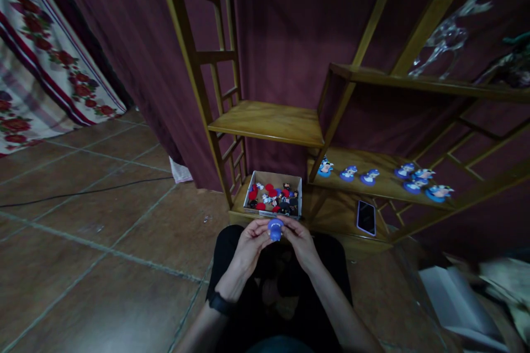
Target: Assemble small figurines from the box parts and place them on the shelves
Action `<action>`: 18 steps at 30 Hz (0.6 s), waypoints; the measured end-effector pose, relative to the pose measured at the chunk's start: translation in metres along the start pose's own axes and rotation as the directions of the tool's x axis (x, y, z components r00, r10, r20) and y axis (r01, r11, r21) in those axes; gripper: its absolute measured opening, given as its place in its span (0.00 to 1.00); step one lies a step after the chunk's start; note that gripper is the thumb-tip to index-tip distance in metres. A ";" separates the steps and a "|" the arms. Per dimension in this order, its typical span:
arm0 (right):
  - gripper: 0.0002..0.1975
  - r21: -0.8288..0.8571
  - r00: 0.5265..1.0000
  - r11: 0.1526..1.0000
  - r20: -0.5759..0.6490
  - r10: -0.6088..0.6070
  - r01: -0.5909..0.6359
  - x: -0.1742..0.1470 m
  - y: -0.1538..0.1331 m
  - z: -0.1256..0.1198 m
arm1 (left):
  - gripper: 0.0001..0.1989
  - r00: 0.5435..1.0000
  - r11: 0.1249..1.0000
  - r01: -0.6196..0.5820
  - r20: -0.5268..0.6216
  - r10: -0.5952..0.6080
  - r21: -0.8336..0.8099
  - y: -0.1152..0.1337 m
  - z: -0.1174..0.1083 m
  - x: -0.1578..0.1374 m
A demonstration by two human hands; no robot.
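Between my two hands, above my lap, is a small purple figurine (275, 230) with a round base. My left hand (252, 242) pinches it from the left side, a dark band on that wrist. From the other side my right hand (301, 241) grips it with the fingertips. Just beyond the hands stands an open cardboard box (300, 190) holding several small figurines with red, black and white parts.
A wooden shelf unit (269, 121) rises in front. Several blue and purple figurines (370, 176) stand on its right shelf. Below them lies a phone (366, 218). A clear deer ornament (449, 38) is higher up. A cable (103, 193) crosses the tiled floor at left.
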State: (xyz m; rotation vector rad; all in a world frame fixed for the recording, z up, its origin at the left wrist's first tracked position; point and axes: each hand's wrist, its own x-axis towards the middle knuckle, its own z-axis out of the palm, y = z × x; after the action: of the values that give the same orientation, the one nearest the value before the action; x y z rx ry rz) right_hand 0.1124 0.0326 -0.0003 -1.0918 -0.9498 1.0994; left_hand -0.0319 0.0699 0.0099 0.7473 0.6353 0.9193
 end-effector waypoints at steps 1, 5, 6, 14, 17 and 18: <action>0.15 -0.005 1.000 1.000 0.001 0.010 -0.010 0.001 0.000 -0.002 | 0.12 1.000 1.000 0.005 0.005 -0.005 0.011 0.002 0.001 0.000; 0.15 -0.047 0.998 0.998 0.043 0.047 -0.045 0.005 -0.002 -0.006 | 0.11 0.997 0.997 0.071 -0.020 -0.070 0.030 0.009 0.000 0.002; 0.15 -0.060 0.997 0.997 0.054 0.053 -0.050 0.006 -0.003 -0.006 | 0.12 0.996 0.996 0.088 -0.031 -0.087 0.027 0.010 0.000 0.003; 0.10 0.041 0.991 0.991 0.040 0.126 -0.128 0.009 -0.006 0.003 | 0.10 0.989 0.992 0.116 -0.100 -0.110 0.058 0.008 -0.005 0.014; 0.11 0.157 0.975 0.962 0.025 0.222 -0.223 0.013 0.003 0.005 | 0.07 0.974 0.985 0.170 -0.155 -0.165 0.023 -0.002 -0.011 0.021; 0.11 0.188 0.967 0.949 0.020 0.253 -0.252 0.014 0.007 0.005 | 0.06 0.962 0.980 0.197 -0.192 -0.196 -0.011 -0.006 -0.013 0.024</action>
State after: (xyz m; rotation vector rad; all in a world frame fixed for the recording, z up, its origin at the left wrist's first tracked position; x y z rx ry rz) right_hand 0.1087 0.0483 -0.0053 -1.0770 -0.6969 1.3675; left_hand -0.0281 0.0927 -0.0066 0.5937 0.8684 0.8109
